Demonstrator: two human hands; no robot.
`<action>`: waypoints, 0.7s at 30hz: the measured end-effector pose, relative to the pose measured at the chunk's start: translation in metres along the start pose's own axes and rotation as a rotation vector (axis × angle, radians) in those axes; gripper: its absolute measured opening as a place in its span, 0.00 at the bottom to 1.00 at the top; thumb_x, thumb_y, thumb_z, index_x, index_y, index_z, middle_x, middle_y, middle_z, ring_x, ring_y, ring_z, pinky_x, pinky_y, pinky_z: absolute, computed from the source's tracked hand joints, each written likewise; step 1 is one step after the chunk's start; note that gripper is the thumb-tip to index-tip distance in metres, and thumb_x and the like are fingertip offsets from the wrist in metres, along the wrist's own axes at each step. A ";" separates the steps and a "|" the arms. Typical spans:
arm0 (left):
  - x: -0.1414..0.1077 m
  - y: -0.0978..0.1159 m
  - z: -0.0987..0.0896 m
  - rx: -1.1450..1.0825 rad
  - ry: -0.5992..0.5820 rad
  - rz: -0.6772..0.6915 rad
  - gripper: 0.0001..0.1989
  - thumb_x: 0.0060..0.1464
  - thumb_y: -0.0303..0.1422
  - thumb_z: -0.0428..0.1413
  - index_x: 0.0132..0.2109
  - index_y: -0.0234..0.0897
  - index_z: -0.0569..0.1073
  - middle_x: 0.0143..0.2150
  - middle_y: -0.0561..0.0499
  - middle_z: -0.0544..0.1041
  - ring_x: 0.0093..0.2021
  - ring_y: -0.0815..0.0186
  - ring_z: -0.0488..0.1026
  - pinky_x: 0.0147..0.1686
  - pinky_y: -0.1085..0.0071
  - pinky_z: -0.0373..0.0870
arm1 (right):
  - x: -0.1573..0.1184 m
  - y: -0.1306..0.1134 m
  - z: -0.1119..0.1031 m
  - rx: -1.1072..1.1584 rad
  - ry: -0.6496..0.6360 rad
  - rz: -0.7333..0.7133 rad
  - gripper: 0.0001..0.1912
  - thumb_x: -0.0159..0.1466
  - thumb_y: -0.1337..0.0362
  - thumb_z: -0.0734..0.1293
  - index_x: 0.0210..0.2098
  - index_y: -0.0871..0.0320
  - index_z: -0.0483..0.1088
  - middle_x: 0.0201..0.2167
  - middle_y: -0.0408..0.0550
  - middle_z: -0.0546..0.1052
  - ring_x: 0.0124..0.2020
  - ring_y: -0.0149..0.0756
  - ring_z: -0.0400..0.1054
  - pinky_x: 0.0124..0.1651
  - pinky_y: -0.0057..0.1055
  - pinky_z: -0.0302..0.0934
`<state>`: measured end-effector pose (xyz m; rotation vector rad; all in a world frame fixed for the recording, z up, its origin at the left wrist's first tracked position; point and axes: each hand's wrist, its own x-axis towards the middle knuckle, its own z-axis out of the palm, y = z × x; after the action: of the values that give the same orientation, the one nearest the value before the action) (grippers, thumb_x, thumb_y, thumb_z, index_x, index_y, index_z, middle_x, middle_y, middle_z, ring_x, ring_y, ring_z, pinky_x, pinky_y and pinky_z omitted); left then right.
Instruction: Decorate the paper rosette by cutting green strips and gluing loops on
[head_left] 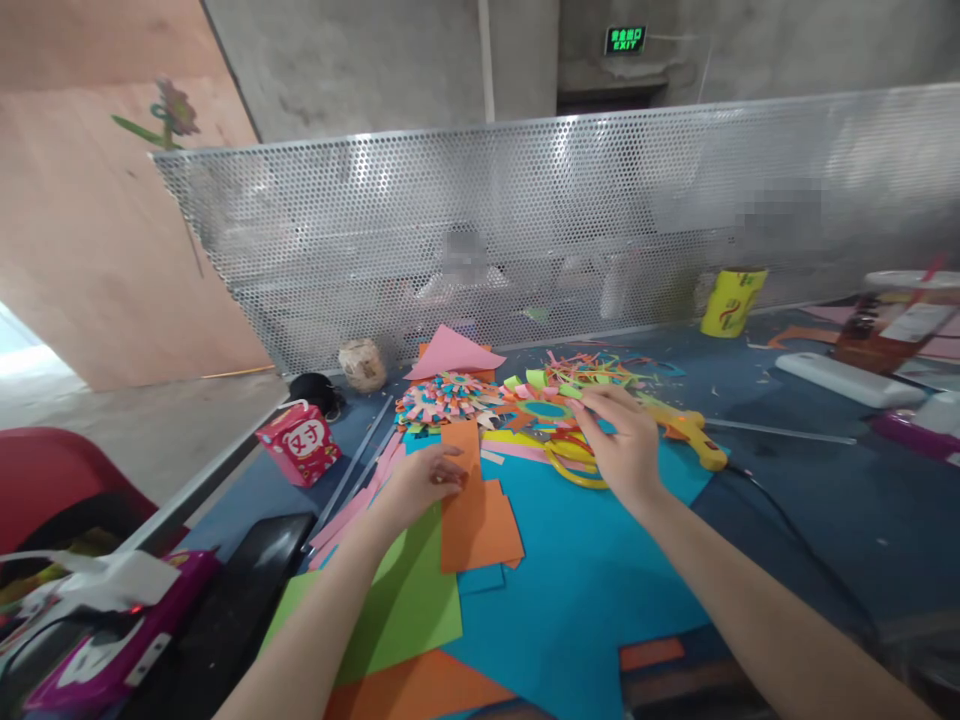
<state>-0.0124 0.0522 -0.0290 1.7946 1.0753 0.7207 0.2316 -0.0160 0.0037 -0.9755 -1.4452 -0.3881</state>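
Observation:
My right hand (621,430) pinches the end of a curled green-and-pink paper strip (537,379) between thumb and fingers. Just below that strip lies an orange paper flower piece with a blue centre (546,411). Over the orange paper sheets (480,530) hovers my left hand (420,485), fingers loosely bent and apart, with nothing visible in them. Scissors with yellow handles (576,460) rest on the blue paper (570,560) beneath my right wrist. Fringed paper flowers (446,400) in several colours are piled beyond my left hand.
A yellow glue gun (694,437) with a black cord lies at the right. Thin paper scraps (600,368) are heaped behind. A red drink carton (300,443), black phone-like slab (251,570) and purple power strip (124,640) stand left. A perforated metal screen (525,220) crosses the back.

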 end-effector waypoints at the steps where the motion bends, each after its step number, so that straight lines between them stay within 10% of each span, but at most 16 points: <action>1: 0.000 -0.001 0.000 0.006 0.011 0.008 0.21 0.32 0.32 0.60 0.39 0.35 0.68 0.29 0.48 0.77 0.32 0.59 0.74 0.33 0.64 0.69 | 0.000 0.000 0.000 0.002 0.001 -0.004 0.06 0.57 0.70 0.62 0.26 0.56 0.68 0.26 0.46 0.70 0.30 0.34 0.65 0.33 0.33 0.63; 10: 0.004 0.000 -0.006 0.295 0.095 0.137 0.14 0.39 0.32 0.55 0.39 0.40 0.71 0.30 0.49 0.78 0.33 0.60 0.73 0.35 0.67 0.67 | -0.001 0.003 0.001 0.000 -0.009 -0.012 0.05 0.57 0.70 0.62 0.28 0.57 0.68 0.28 0.47 0.71 0.32 0.34 0.66 0.34 0.33 0.63; 21: -0.001 0.016 -0.010 -0.017 0.029 0.128 0.18 0.38 0.34 0.58 0.40 0.36 0.71 0.35 0.46 0.77 0.38 0.60 0.73 0.40 0.63 0.68 | 0.000 0.003 0.002 0.005 0.007 -0.035 0.06 0.57 0.71 0.62 0.28 0.56 0.69 0.27 0.46 0.71 0.31 0.33 0.66 0.33 0.32 0.63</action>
<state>-0.0145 0.0518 -0.0101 1.8563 0.9762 0.8328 0.2323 -0.0127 0.0028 -0.9449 -1.4575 -0.4127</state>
